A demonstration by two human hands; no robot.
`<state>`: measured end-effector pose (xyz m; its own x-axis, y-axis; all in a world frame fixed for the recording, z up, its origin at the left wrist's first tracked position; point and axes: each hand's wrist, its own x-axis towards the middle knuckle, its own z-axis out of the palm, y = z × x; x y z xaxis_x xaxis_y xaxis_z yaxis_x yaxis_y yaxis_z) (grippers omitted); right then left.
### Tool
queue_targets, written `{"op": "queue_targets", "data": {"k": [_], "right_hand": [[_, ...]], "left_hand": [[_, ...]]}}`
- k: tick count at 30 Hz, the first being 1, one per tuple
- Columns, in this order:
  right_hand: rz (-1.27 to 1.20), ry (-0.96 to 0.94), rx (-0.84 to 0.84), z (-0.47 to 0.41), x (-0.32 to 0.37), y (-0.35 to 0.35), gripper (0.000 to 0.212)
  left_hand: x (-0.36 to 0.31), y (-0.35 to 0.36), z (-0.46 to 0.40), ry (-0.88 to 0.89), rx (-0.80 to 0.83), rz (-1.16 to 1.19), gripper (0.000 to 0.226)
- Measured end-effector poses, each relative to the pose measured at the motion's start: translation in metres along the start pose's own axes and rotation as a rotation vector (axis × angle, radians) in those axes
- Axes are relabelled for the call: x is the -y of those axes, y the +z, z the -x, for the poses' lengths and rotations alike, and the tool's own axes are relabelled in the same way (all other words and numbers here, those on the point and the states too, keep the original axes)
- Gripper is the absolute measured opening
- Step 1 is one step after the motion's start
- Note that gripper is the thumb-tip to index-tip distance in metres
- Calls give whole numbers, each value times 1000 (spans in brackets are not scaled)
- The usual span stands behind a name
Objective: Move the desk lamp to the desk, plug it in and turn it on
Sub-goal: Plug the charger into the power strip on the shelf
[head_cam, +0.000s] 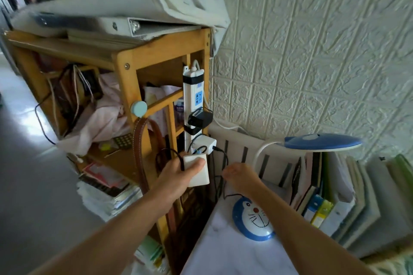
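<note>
The blue and white desk lamp stands on the white-covered desk [223, 252]: its cartoon-cat base [251, 219] is near the desk's left edge and its blue head [319, 142] reaches right on a white gooseneck. My left hand [178, 174] grips the lamp's white power adapter [197, 171] just below the white power strip [193, 105], which is taped upright to the wooden shelf. My right hand [240, 175] pinches the thin black cord [220, 187] beside the adapter.
The wooden shelf [127, 69] on the left is packed with cloth, cables and papers, with a binder and bags on top. The strip holds a black charger [200, 118] and a white cube charger [206, 144]. Books and folders [330, 203] line the desk by the wall.
</note>
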<state>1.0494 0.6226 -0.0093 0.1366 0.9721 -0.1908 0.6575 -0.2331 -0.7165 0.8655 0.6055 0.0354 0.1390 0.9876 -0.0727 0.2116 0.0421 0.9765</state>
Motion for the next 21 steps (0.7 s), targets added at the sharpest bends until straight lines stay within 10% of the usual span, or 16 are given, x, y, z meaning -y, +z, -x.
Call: {"op": "queue_targets", "data": {"k": [9,21], "right_hand": [[-796,33,-7,5,84,-30,22],[-933,58,-363,38,81,-59,22]], "left_hand": [[-29,-13,10,45,177,62,16],[-42,-14,12,216,285,-20,9]]}}
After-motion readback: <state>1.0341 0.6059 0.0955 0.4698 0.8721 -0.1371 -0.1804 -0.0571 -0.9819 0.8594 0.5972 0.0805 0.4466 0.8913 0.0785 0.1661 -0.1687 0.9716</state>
